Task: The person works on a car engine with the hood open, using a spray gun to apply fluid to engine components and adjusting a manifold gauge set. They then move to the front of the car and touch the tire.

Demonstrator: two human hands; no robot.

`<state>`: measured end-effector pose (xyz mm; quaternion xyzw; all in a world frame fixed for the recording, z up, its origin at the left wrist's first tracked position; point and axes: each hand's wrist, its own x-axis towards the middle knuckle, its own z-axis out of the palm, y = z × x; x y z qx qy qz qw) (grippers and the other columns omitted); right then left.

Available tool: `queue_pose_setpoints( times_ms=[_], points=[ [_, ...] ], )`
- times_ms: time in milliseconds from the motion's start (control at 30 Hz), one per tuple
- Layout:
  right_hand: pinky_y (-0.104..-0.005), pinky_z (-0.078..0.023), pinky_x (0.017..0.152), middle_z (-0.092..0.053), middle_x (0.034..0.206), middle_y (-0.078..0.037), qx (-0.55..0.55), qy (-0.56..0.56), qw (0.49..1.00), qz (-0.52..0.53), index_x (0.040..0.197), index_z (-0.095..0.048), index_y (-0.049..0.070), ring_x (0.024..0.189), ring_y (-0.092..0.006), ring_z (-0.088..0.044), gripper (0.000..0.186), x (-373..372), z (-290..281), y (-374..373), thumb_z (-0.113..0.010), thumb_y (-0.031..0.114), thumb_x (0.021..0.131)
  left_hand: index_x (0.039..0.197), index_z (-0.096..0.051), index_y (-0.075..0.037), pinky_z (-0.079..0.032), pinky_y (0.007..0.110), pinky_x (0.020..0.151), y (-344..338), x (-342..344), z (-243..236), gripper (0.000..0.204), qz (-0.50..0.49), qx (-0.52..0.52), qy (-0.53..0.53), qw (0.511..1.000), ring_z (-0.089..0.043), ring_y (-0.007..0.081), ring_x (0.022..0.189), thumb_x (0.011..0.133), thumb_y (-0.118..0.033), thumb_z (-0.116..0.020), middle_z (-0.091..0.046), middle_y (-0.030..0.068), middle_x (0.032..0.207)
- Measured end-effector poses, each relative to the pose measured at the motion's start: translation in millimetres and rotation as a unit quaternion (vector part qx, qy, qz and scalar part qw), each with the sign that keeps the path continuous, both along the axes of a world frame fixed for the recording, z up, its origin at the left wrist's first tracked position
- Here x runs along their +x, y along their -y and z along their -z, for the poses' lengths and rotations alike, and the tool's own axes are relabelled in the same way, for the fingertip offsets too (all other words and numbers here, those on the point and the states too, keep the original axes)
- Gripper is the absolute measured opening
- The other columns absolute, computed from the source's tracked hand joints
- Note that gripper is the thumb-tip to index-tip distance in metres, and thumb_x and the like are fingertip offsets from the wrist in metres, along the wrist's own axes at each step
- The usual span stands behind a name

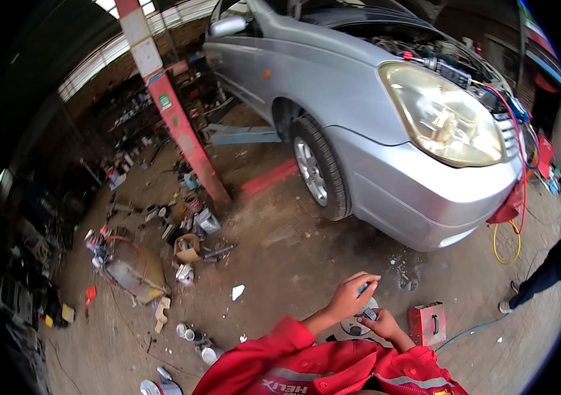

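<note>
My left hand [351,296] is raised in front of my chest, its fingers closed on a small teal thing [363,288] that shows only in part. Lower and to the right, my right hand [384,325] grips a small dark grey block-like piece [368,314]; its kind is too small to make out. The two hands are close together, the left slightly farther from me. Beneath them a round pale grey object [354,328] is partly covered by the right hand. Red sleeves cover both forearms.
A silver car [386,174] with its bonnet up stands ahead, a red and a yellow hose [506,253] hanging at its front. A red metal box [427,324] sits to my right, near a person's leg [544,270]. A red post [185,138], a tank [137,271] and cans [210,355] are left.
</note>
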<state>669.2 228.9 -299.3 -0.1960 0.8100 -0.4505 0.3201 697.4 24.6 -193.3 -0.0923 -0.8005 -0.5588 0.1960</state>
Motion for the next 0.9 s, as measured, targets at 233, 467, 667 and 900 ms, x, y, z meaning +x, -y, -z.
queue_pose_setpoints(
  times_ms=[233, 467, 667, 900],
  points=[
    [-0.0364, -0.054, 0.073, -0.072, 0.075, -0.009, 0.066, -0.024, 0.997, -0.042, 0.101, -0.079, 0.000, 0.073, -0.0150, -0.066, 0.042, -1, -20, 6, -0.083, 0.040, 0.090, 0.131, -0.067, 0.003, -0.055, 0.035, 0.090, 23, 23, 28, 0.032, -0.020, 0.049, -0.014, 0.998, -0.071, 0.0234, 0.101, 0.100, -0.008, -0.068, -0.069, 0.0134, 0.110],
    [-0.0339, -0.046, 0.058, -0.063, 0.069, -0.001, 0.049, 0.040, 0.998, -0.007, 0.085, -0.069, 0.000, 0.061, -0.0120, -0.056, 0.038, -7, 26, 22, -0.083, 0.035, 0.092, 0.142, -0.060, -0.001, -0.055, 0.035, 0.094, 78, 88, 81, 0.048, -0.159, 0.131, 0.015, 0.979, -0.069, 0.0219, 0.106, 0.098, -0.013, -0.073, -0.068, 0.0138, 0.124],
    [-0.0314, -0.043, 0.054, -0.060, 0.067, 0.001, 0.116, 0.079, 0.990, -0.033, 0.079, -0.065, 0.004, 0.058, -0.0097, -0.055, 0.037, 4, 39, 62, -0.082, 0.034, 0.093, 0.138, -0.061, -0.002, -0.057, 0.035, 0.092, 134, 185, 228, 0.043, -0.345, 0.199, 0.155, 0.904, -0.072, 0.0226, 0.106, 0.099, -0.014, -0.073, -0.071, 0.0148, 0.122],
    [-0.0352, -0.047, 0.060, -0.064, 0.069, -0.004, 0.271, 0.068, 0.949, -0.146, 0.086, -0.071, 0.000, 0.064, -0.0121, -0.058, 0.041, 23, 110, 106, -0.083, 0.038, 0.091, 0.136, -0.060, 0.000, -0.059, 0.033, 0.081, 128, 382, 477, 0.041, -0.531, 0.087, 0.265, 0.800, -0.073, 0.0217, 0.092, 0.099, -0.012, -0.072, -0.073, 0.0129, 0.109]
  ],
)
